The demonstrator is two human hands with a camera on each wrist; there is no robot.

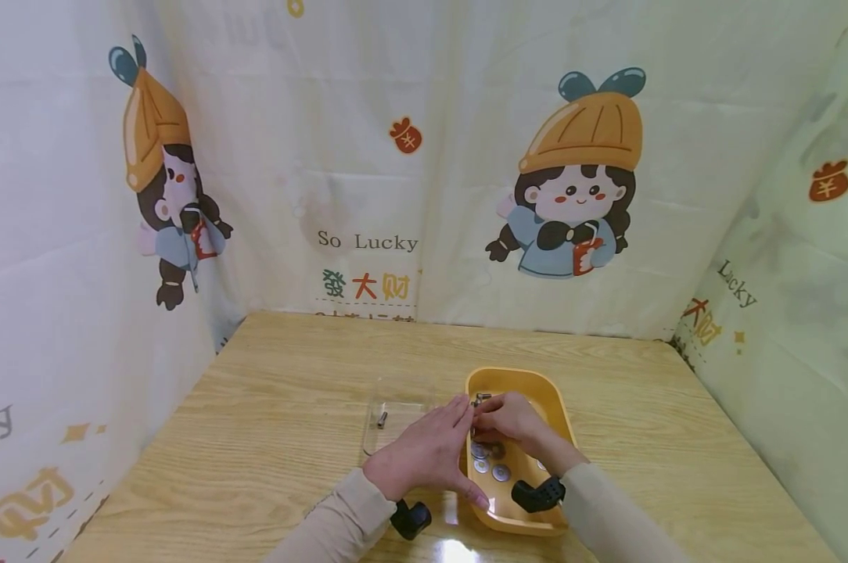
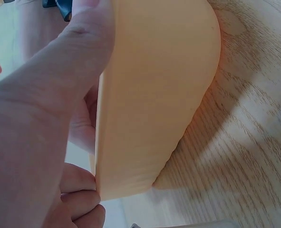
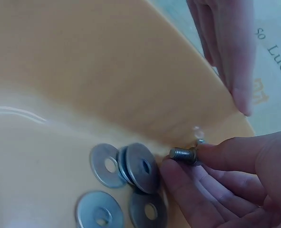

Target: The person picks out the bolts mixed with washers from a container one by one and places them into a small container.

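Note:
In the head view my right hand [image 1: 514, 416] is inside the orange tray [image 1: 563, 407], near its left wall. Thumb and index finger pinch a small metal bolt [image 3: 182, 154], its threaded end showing in the right wrist view. Several flat washers [image 3: 144, 167] lie on the tray floor beside that hand, some stacked. My left hand [image 1: 424, 447] rests along the tray's left rim, fingers extended towards the far end and thumb spread to the near end. The left wrist view shows its fingertips touching the rim [image 2: 98, 142].
Left of the tray, a clear plastic container [image 1: 369, 438] holds a small metal piece [image 1: 382, 420]; my left hand partly covers the container. More small metal hardware [image 1: 483, 396] lies at the tray's far left. The wooden table [image 1: 269, 407] meets printed curtains [image 1: 466, 195] on three sides.

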